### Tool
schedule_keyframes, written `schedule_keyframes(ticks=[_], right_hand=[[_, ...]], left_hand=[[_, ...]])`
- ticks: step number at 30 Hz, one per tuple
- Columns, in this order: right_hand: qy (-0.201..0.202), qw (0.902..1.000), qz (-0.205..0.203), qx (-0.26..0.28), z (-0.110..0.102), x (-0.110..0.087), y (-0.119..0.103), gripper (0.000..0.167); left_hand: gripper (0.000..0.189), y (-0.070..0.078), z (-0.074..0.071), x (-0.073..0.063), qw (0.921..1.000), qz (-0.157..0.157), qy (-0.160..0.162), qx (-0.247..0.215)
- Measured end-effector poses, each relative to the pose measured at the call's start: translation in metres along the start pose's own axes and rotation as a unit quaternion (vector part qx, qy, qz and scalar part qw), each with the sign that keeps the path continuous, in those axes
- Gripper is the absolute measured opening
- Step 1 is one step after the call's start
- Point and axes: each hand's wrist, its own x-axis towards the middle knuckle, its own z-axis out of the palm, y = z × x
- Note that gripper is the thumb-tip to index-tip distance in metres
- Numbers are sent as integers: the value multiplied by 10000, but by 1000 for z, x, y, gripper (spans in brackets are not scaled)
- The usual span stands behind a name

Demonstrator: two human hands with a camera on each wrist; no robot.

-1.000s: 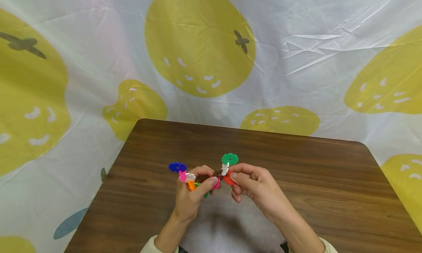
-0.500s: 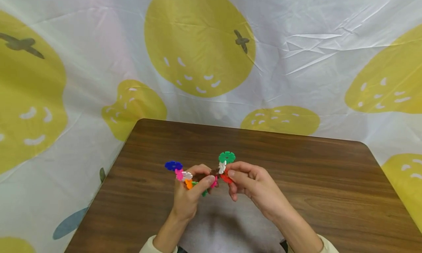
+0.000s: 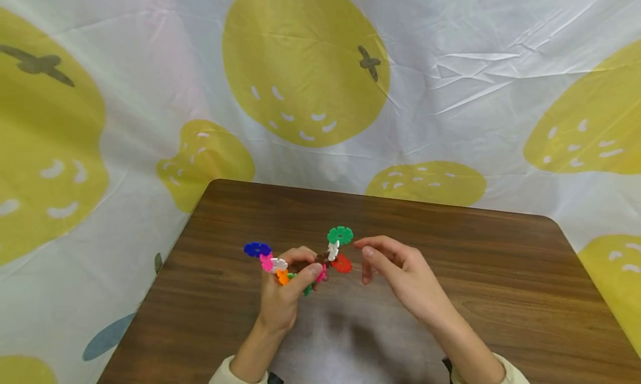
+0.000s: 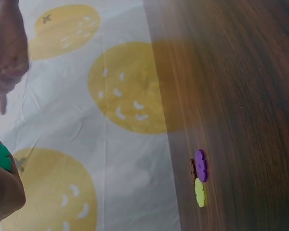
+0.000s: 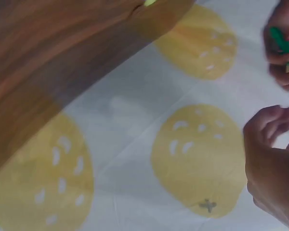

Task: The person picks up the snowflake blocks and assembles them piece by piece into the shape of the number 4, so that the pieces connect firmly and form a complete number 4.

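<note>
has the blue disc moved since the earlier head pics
Yes. Judged against the table's far left corner, the blue disc has shifted left and slightly up in the head view.

Yellow-patterned cloth (image 3: 320,167) hung around a wood-grain table (image 3: 511,295) marks a makeshift, screened-off workspace

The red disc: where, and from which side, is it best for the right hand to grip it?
Probably pinch the red disc by its right rim, coming from the right: that rim juts out free toward the right hand, while its left edge adjoins the brown piece.
</note>
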Motion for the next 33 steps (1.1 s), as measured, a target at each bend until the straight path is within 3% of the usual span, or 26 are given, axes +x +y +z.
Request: schedule_keyframes(ticks=[5, 11, 23, 28, 33], right_hand=[[663, 9870, -395, -1413, -5, 4, 16, 28], [889, 9596, -1107, -2431, -4, 8, 51, 39], [635, 9450, -1290, -2939, 11, 2, 92, 49], [452, 9356, -1388, -3214, 23, -1, 106, 51], [246, 9338, -1300, -3324, 36, -3, 118, 51]], left_hand=[[24, 1, -1, 0, 9999, 65, -76, -67], [32, 3, 0, 0, 9999, 34, -72, -113], [22, 4, -1, 1, 9997, 153, -194, -63], [24, 4, -2, 0, 9998, 109, -165, -62], [29, 4, -2, -1, 9997, 118, -192, -84]])
